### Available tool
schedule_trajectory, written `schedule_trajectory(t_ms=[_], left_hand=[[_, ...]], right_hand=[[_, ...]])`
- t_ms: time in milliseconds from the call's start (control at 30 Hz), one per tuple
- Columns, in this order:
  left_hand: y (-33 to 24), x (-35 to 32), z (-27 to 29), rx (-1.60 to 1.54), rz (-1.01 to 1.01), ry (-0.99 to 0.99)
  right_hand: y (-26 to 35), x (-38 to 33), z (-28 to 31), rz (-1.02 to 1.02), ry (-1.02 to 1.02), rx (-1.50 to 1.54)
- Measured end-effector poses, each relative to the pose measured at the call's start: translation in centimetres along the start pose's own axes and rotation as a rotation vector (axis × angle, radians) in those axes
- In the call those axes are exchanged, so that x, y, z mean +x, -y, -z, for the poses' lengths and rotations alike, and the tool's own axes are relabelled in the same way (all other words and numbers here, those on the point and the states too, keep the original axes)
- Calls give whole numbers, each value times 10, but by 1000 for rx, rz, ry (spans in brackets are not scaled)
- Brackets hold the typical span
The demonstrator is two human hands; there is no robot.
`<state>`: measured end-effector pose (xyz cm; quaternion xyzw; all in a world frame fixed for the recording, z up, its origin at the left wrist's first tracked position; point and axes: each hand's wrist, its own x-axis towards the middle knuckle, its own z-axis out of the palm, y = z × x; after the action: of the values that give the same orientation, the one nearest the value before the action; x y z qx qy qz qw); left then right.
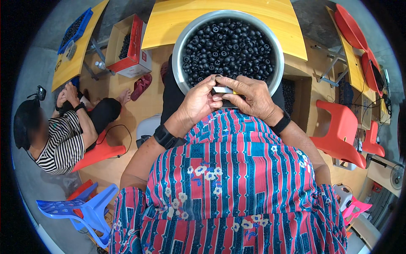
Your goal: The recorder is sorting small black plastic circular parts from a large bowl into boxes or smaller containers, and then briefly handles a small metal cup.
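A wide metal basin (177,63) rests by my lap, filled with small black ring-shaped parts (228,46). Over its near rim my two hands meet. My left hand (198,99) is closed, its thumb and fingertips pinching a small black part (218,76) that the fingers partly cover. In my closed right hand (251,96) is a small knife (223,89) with a pale flat blade and a bit of yellow handle showing. The blade lies just below the black part, between both hands; whether it touches the part I cannot tell.
A yellow table (165,25) stands beyond the basin. To the left, another person (63,139) sits on a red stool near a red-and-white carton (135,59). Red plastic stools (338,127) are at the right, and a blue chair (84,207) is at the lower left.
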<state>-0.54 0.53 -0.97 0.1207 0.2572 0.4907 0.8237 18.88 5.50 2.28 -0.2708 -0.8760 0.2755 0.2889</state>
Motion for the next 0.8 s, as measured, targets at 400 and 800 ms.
schedule_trajectory(t_ms=[400,800], left_hand=[[-14,-11,-11,9,-58,53],[-13,6,-11,1258,-322,-104]], right_hand=[[-15,1,0,-329,-351,367],[-21,-1,-3,-424,-433,500]])
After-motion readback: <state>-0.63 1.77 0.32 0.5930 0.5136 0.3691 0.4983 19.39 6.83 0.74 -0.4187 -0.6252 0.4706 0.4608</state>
